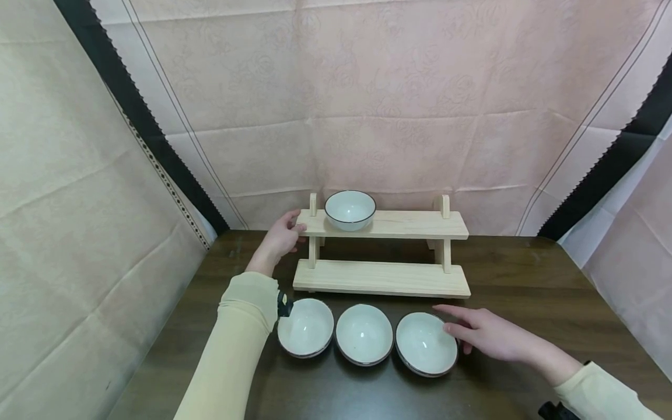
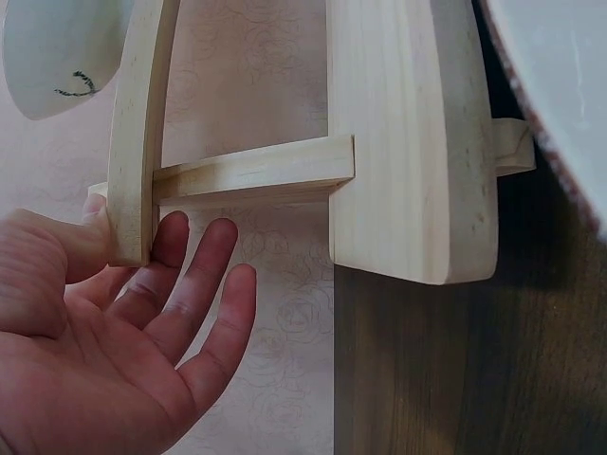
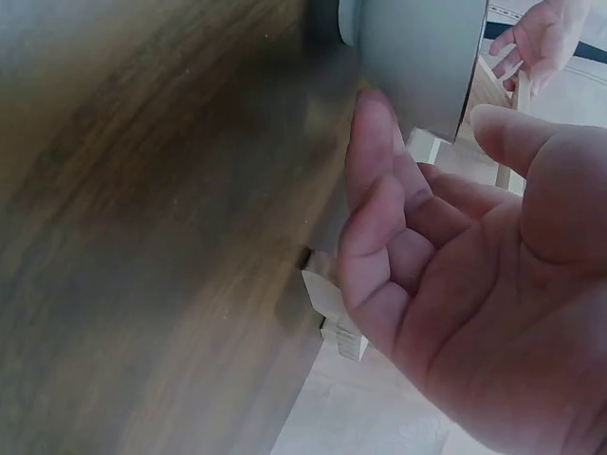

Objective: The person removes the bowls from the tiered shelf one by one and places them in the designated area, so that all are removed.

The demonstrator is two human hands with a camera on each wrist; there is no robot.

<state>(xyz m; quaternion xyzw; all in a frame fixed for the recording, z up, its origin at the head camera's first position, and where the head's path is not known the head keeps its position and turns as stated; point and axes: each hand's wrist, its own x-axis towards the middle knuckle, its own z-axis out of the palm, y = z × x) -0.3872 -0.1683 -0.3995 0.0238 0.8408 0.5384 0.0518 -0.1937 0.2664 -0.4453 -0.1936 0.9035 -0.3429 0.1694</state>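
A two-tier wooden rack [image 1: 382, 279] stands at the back of the table with one white, dark-rimmed bowl [image 1: 350, 207] on its upper board. My left hand [image 1: 283, 238] grips the left end of that board. In the left wrist view, its thumb lies on one face and a finger [image 2: 171, 239] bends behind the other. Three white bowls stand in a row before the rack: left [image 1: 305, 328], middle [image 1: 364, 335] and right [image 1: 426, 343]. Beside the right bowl's rim hovers my right hand [image 1: 488, 333], fingers apart and holding nothing. Whether its thumb touches the rim, I cannot tell.
The dark wooden table [image 1: 525, 280] carries everything. Pale patterned cloth [image 1: 388, 116] hangs behind it, with another cloth wall [image 1: 105, 233] on the left. The left sleeve's dark wrist strap [image 1: 284, 304] is close to the left bowl.
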